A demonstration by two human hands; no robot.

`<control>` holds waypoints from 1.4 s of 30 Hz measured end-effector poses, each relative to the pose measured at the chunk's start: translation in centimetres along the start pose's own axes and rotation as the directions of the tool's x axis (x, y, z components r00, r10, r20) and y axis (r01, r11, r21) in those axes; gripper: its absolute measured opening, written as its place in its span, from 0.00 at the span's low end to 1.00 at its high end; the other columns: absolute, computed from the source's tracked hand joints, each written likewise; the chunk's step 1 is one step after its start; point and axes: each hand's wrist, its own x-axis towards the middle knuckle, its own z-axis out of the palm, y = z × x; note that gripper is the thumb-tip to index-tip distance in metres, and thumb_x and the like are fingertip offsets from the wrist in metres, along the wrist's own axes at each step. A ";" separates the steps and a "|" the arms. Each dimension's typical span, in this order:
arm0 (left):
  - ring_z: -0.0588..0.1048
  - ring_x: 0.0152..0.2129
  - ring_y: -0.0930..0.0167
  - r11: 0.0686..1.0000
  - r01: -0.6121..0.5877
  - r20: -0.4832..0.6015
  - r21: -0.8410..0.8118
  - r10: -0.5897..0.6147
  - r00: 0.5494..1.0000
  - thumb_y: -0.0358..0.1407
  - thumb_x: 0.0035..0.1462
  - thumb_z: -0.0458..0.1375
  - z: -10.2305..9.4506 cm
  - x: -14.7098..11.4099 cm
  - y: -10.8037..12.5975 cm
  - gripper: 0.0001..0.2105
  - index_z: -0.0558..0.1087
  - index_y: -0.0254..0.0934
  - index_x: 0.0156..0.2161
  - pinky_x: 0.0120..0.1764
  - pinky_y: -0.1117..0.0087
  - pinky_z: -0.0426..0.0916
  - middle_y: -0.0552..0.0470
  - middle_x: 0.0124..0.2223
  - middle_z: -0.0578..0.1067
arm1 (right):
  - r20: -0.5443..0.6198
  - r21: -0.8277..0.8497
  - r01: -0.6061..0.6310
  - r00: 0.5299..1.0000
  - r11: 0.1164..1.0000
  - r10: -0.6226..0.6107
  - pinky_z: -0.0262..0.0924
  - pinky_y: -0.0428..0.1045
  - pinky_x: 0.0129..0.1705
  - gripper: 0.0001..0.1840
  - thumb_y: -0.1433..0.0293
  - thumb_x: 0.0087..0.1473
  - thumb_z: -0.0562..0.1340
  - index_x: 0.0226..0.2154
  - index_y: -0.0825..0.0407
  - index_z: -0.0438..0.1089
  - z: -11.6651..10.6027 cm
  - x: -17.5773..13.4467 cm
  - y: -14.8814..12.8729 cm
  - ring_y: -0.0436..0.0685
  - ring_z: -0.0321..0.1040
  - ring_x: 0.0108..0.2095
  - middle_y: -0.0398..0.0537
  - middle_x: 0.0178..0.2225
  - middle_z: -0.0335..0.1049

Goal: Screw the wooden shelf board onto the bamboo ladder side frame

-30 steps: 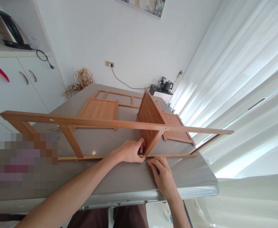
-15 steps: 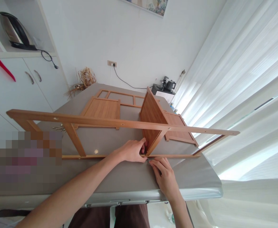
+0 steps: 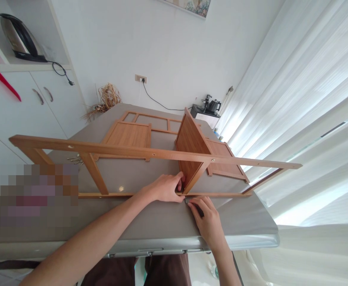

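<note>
A wooden side frame point(image 3: 126, 151) stands on its long edge across the table, with a wooden shelf panel point(image 3: 191, 137) upright against its middle crosspiece. My left hand point(image 3: 169, 188) is closed around the frame's lower rail point(image 3: 218, 195) where the panel's bottom corner meets it; thumb and fingers lie on both sides. Just to the right, my right hand point(image 3: 206, 216) pinches a small, thin metal hex key point(image 3: 187, 201) between thumb and fingers, at the outer face of that rail below the crosspiece. The key's tip is hard to make out.
Two more wooden panels point(image 3: 127, 137) point(image 3: 224, 159) and another frame point(image 3: 152, 121) lie on the grey-covered table point(image 3: 150, 226). Several metal bolts point(image 3: 76, 159) lie left, beside a blurred patch. Dried plants point(image 3: 108, 97), a kettle point(image 3: 214, 106) and curtains point(image 3: 281, 99) stand beyond.
The view has shifted very slightly. Both hands keep their places at the lower rail, with the hex key still in my right fingers.
</note>
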 end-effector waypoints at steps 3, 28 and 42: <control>0.78 0.32 0.67 1.000 0.002 0.004 0.001 -0.002 1.000 0.45 0.49 0.63 -0.1 0.0 0.2 0.19 0.59 0.43 0.41 0.33 0.67 0.64 0.60 0.37 0.79 | 0.005 0.000 -0.015 1.000 1.000 0.015 0.64 0.52 0.46 0.05 0.69 0.67 0.58 0.39 0.46 0.70 0.0 0.1 0.0 0.57 0.69 0.43 0.47 0.39 0.72; 0.77 0.31 0.66 1.000 0.014 0.007 -0.021 -0.014 1.000 0.45 0.48 0.63 -0.2 0.0 0.1 0.19 0.60 0.43 0.39 0.33 0.67 0.64 0.60 0.36 0.79 | 0.028 0.021 0.006 1.000 1.000 -0.006 0.65 0.53 0.44 0.07 0.70 0.68 0.56 0.38 0.47 0.69 -0.3 0.3 -0.2 0.58 0.67 0.42 0.48 0.38 0.71; 0.78 0.32 0.66 1.000 0.009 0.009 -0.009 -0.009 1.000 0.45 0.48 0.63 -0.2 0.0 0.1 0.19 0.60 0.43 0.40 0.33 0.67 0.64 0.59 0.37 0.79 | 0.059 -0.038 0.050 0.997 0.998 -0.048 0.65 0.54 0.44 0.09 0.72 0.68 0.55 0.39 0.46 0.69 -0.5 0.5 -0.4 0.58 0.67 0.41 0.48 0.38 0.71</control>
